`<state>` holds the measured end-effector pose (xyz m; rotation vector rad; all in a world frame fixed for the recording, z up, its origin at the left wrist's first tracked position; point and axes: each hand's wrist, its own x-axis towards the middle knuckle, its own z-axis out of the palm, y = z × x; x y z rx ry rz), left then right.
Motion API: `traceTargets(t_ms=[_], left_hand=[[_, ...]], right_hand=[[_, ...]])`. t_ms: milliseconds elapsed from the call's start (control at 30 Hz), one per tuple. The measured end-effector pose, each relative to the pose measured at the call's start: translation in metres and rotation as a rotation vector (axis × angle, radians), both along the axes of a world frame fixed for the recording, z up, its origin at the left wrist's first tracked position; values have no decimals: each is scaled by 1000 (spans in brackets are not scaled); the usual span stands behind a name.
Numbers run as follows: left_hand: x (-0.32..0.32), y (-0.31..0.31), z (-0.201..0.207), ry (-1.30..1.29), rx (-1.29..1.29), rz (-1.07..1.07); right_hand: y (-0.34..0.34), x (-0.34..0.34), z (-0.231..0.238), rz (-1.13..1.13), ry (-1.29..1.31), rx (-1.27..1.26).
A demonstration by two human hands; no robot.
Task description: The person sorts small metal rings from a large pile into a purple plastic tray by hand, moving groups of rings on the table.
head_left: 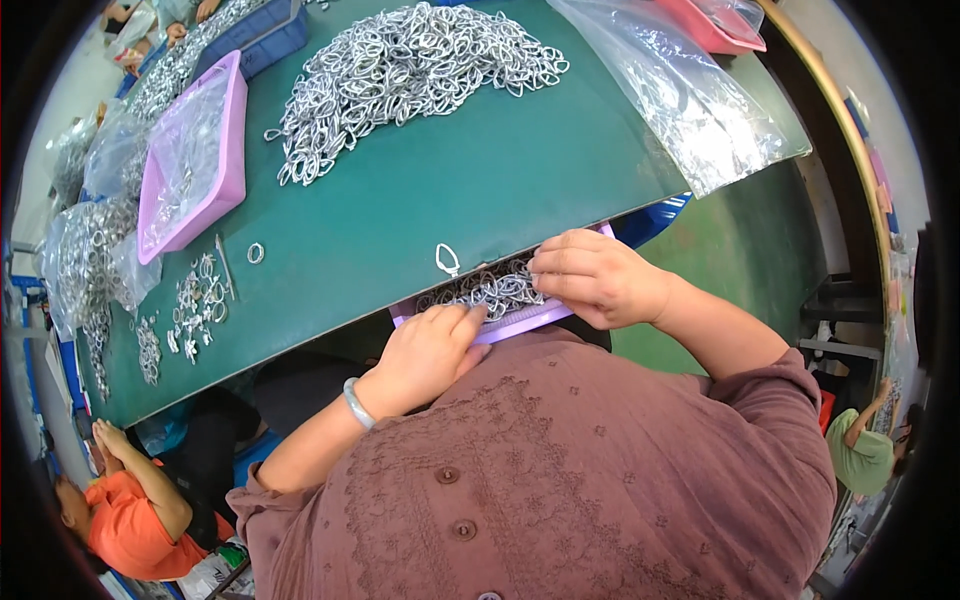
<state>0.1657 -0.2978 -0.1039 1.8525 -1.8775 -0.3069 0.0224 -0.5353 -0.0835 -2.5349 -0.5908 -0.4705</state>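
Observation:
A purple tray (530,318) is partly tucked under the near edge of the table, against my body. Inside it lies a heap of silvery metal links (498,296). My left hand (425,355) grips the tray's near left rim, fingers over the edge and thumb along the outer wall. At the tray's right end, my right hand (600,278) is closed, its fingers bent down at the links; what they hold is hidden. One loose pointed link (447,260) sits on the table edge just beyond the tray.
A large pile of metal links (410,75) covers the far middle of the green table (430,185). Left are a pink tray (225,175) with plastic bags, small metal parts (200,305) and a ring (256,253). Clear plastic sheeting (690,100) hangs over the right corner. Co-workers sit nearby.

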Motion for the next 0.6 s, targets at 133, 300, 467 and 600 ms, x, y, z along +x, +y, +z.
traceTargets(t_ms=[133, 300, 467, 600], left_hand=[[1, -9, -22, 84, 206, -29], [1, -14, -26, 155, 182, -173], [-1, -10, -26, 319, 194, -172], [-3, -6, -22, 364, 221, -202]], right_hand=[[3, -4, -14, -52, -2, -39], [4, -18, -19, -76, 209, -123], [6, -28, -22, -40, 371, -191], [13, -41, -24, -39, 357, -151]])
